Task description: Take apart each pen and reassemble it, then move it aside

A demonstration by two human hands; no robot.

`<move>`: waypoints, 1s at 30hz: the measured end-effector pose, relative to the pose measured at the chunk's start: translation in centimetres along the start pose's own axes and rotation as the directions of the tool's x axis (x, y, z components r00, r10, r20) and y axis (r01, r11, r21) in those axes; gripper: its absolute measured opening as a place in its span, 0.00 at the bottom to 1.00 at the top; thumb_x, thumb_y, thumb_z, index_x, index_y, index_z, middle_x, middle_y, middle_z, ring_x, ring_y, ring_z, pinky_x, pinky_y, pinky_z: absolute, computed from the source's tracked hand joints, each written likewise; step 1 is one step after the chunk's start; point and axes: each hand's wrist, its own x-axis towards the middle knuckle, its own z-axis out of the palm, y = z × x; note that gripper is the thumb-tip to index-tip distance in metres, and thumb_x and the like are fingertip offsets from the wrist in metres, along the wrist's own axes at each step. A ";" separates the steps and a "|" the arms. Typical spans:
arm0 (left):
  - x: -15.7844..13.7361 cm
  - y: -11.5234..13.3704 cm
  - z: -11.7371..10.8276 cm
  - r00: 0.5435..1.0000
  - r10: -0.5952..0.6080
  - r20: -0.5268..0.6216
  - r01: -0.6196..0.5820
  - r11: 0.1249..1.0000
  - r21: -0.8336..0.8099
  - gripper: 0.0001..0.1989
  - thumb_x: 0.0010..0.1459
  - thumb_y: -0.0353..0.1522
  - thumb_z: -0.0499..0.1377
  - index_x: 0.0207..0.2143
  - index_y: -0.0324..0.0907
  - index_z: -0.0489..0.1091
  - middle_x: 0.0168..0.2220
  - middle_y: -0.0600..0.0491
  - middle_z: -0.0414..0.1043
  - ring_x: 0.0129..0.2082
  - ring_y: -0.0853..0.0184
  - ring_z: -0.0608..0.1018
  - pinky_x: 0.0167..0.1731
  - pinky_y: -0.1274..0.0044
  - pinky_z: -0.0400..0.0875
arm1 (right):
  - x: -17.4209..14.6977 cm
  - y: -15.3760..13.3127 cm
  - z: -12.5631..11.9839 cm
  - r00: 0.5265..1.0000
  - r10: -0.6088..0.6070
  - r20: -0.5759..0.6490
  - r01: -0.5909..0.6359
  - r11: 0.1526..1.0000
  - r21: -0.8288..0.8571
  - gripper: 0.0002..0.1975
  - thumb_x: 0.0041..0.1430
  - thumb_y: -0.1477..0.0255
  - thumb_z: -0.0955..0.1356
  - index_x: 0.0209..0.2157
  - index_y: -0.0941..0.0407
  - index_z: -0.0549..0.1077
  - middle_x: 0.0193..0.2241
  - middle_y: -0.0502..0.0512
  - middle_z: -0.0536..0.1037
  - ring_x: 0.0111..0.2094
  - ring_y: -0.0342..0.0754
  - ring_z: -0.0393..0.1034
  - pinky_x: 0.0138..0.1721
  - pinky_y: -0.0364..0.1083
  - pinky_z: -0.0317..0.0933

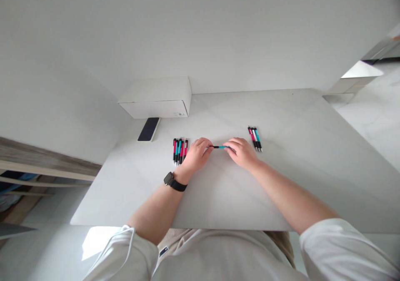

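Pale shirt cloth (231, 256) is nearest, on the person's side of a turquoise-and-black pen (221, 147) that lies crosswise between two hands over the white table (234, 197). The left hand (197, 154) pinches the pen's left end between thumb and fingers, and the right hand (242, 152) pinches its right end the same way, both ends partly covered; I cannot tell whether the pen touches the tabletop. Just left of the pen, past the left hand, a row of pink and turquoise pens (179, 147) lies side by side. Right of the pen and slightly beyond it, three pens (256, 139) lie together, pink, white and turquoise, with black lower parts. A black watch (168, 179) circles the left wrist, nearer the person than the pen. Well left of the pen and a little beyond it lies a dark-screened phone (148, 129); farther beyond the pen, also leftward, stands a white box (156, 107), with the wall (200, 35) behind.
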 end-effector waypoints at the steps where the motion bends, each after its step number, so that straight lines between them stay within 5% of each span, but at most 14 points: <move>1: 0.0 0.0 0.0 1.000 -0.003 -0.009 0.003 1.000 -0.002 0.07 0.70 0.33 0.58 0.48 0.45 0.73 0.48 0.47 0.75 0.51 0.57 0.77 0.54 0.63 0.72 | 0.0 0.0 0.0 1.000 0.003 0.000 -0.003 1.000 -0.002 0.08 0.70 0.71 0.69 0.48 0.50 0.79 0.41 0.56 0.82 0.44 0.54 0.75 0.47 0.53 0.64; 4: -0.1 0.1 0.0 0.999 -0.016 -0.031 0.016 1.000 0.001 0.13 0.68 0.35 0.61 0.54 0.47 0.71 0.51 0.47 0.74 0.53 0.56 0.77 0.55 0.62 0.72 | 0.0 -0.1 -0.1 1.000 0.005 0.000 -0.005 1.000 -0.002 0.08 0.70 0.71 0.69 0.47 0.50 0.79 0.41 0.55 0.82 0.43 0.54 0.75 0.47 0.53 0.64; 10: 0.0 -0.1 0.2 1.000 -0.005 -0.002 0.005 1.000 0.023 0.05 0.70 0.33 0.58 0.45 0.46 0.73 0.47 0.47 0.75 0.50 0.58 0.78 0.53 0.63 0.73 | 0.0 -0.1 -0.1 1.000 -0.003 0.000 0.003 1.000 -0.004 0.08 0.70 0.71 0.69 0.47 0.50 0.79 0.42 0.55 0.82 0.44 0.54 0.75 0.48 0.53 0.64; 14: -0.1 -0.3 0.3 1.000 -0.019 -0.024 0.019 1.000 0.017 0.14 0.66 0.36 0.64 0.52 0.46 0.71 0.50 0.47 0.75 0.52 0.56 0.77 0.54 0.62 0.73 | 0.0 -0.1 0.0 1.000 0.004 -0.003 -0.004 1.000 -0.014 0.08 0.70 0.71 0.69 0.47 0.50 0.79 0.42 0.55 0.82 0.44 0.54 0.75 0.48 0.53 0.64; 19: 0.0 -0.3 0.2 1.000 -0.011 -0.004 0.011 1.000 0.012 0.07 0.72 0.34 0.56 0.45 0.45 0.73 0.47 0.47 0.75 0.50 0.58 0.78 0.54 0.63 0.73 | 0.0 -0.1 0.0 1.000 -0.008 0.002 0.008 1.000 -0.014 0.08 0.70 0.71 0.69 0.48 0.50 0.79 0.42 0.55 0.82 0.44 0.53 0.75 0.47 0.53 0.64; 25: 0.0 -0.2 0.2 0.999 -0.017 -0.037 0.017 1.000 -0.002 0.11 0.67 0.35 0.62 0.51 0.46 0.72 0.50 0.47 0.74 0.53 0.57 0.76 0.56 0.62 0.73 | 0.0 0.0 0.0 1.000 0.006 0.004 -0.006 1.000 -0.001 0.09 0.70 0.71 0.68 0.48 0.50 0.79 0.42 0.55 0.82 0.44 0.54 0.75 0.48 0.53 0.64; 30: -0.1 -0.5 0.5 1.000 -0.018 -0.024 0.018 1.000 0.018 0.07 0.70 0.35 0.59 0.44 0.46 0.77 0.50 0.46 0.74 0.51 0.58 0.78 0.55 0.61 0.74 | 0.0 0.0 -0.1 1.000 0.002 0.006 -0.002 1.000 0.012 0.09 0.70 0.70 0.68 0.48 0.49 0.80 0.42 0.56 0.82 0.44 0.54 0.75 0.48 0.53 0.64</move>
